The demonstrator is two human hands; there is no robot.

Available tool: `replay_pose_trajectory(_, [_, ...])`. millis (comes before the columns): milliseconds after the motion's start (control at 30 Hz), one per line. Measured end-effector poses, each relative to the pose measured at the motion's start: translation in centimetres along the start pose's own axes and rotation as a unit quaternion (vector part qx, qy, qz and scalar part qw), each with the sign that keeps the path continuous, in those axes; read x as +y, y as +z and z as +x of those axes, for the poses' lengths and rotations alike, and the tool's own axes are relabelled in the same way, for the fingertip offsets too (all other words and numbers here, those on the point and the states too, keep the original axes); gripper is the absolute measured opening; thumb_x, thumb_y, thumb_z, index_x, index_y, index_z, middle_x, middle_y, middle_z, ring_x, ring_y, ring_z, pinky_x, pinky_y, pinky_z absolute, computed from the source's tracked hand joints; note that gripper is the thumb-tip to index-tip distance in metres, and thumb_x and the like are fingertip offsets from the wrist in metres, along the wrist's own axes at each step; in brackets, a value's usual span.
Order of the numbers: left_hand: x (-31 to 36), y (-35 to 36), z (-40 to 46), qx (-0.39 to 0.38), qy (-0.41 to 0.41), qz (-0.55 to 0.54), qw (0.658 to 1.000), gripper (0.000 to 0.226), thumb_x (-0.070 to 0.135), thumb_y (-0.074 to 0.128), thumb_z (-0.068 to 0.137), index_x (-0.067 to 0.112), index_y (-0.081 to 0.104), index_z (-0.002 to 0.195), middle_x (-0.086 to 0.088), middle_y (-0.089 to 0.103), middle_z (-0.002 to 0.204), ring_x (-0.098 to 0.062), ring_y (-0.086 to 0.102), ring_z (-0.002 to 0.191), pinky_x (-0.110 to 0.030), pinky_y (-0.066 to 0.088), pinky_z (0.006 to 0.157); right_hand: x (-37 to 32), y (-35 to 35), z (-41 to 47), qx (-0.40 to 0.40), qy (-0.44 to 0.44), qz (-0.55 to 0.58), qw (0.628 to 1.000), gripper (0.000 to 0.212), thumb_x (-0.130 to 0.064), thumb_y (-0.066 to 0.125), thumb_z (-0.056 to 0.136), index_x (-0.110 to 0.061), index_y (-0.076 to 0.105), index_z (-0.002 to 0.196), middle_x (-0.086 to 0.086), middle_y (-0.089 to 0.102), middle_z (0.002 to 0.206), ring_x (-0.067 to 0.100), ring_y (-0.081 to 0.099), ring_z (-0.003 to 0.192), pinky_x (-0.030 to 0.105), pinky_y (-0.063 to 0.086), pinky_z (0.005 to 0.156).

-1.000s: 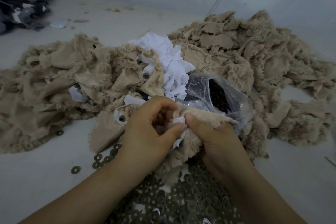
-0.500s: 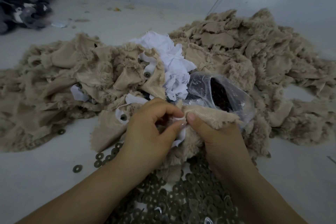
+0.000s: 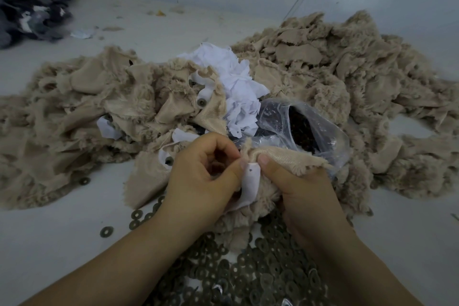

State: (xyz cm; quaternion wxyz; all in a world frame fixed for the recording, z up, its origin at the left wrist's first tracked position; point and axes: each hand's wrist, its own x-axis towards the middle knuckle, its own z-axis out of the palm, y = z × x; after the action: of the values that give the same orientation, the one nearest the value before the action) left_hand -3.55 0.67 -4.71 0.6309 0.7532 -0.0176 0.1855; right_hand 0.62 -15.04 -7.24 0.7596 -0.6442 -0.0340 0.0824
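The left grip (image 3: 201, 181) is pinching the white patch (image 3: 252, 180) while the right grip (image 3: 303, 191) is clamping the fur piece (image 3: 283, 158), just above washers (image 3: 263, 271) on the near surface (image 3: 62, 243).

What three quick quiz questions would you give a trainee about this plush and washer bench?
1. True or false: the left hand and the right hand both grip the same beige plush piece.
2. The metal washers lie: A stacked in a box; B loose on the table; C threaded on a string.
3. What colour is the patch on that piece, by the thumbs?
Key: 1 true; 2 B; 3 white.
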Motion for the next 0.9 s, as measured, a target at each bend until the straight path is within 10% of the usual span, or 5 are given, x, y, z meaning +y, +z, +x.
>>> replay_pose_trajectory(267, [-0.4,0.2,0.1,0.001,-0.028,0.054,0.998,0.018,0.01,0.079,0.081,0.024,0.07,0.074,0.004,0.069,0.072,-0.011,0.066,0.066,-0.027,0.057,0.061,-0.2,0.3,-0.2,-0.001,-0.008,-0.028,1.0,0.04,-0.034,0.079,0.08,0.003,0.073,0.094,0.027,0.072,0.096,0.048,0.068,0.092,0.064,0.055,0.083])
replay_pose_trajectory(533, [0.0,0.3,0.2,0.018,-0.029,0.025,0.999,0.01,0.009,0.082,0.077,0.014,0.074,0.072,-0.001,0.071,0.068,-0.019,0.067,0.062,-0.029,0.057,0.056,-0.8,0.1,-0.7,0.009,0.01,-0.06,0.998,0.016,-0.028,0.08,0.074,-0.014,0.078,0.066,-0.004,0.075,0.068,0.006,0.071,0.064,0.013,0.051,0.055])
replay_pose_trajectory(733, [0.0,0.7,0.0,0.027,0.002,0.054,0.998,0.015,0.008,0.081,0.077,0.019,0.073,0.07,0.006,0.071,0.07,-0.009,0.067,0.064,-0.025,0.057,0.061,-0.5,0.2,-0.9,0.032,0.051,-0.167,0.984,0.026,-0.053,0.074,0.064,-0.027,0.069,0.062,0.003,0.077,0.074,0.023,0.074,0.075,0.04,0.061,0.076])
replay_pose_trajectory(900, [-0.1,0.8,-0.1,0.027,-0.011,0.052,0.998,0.014,0.012,0.083,0.076,0.02,0.073,0.071,0.006,0.07,0.067,-0.005,0.065,0.059,-0.018,0.052,0.056,-1.2,0.4,-1.1,0.028,0.013,-0.105,0.994,0.023,-0.028,0.078,0.079,-0.021,0.07,0.058,-0.01,0.067,0.053,0.0,0.062,0.051,0.015,0.051,0.05])
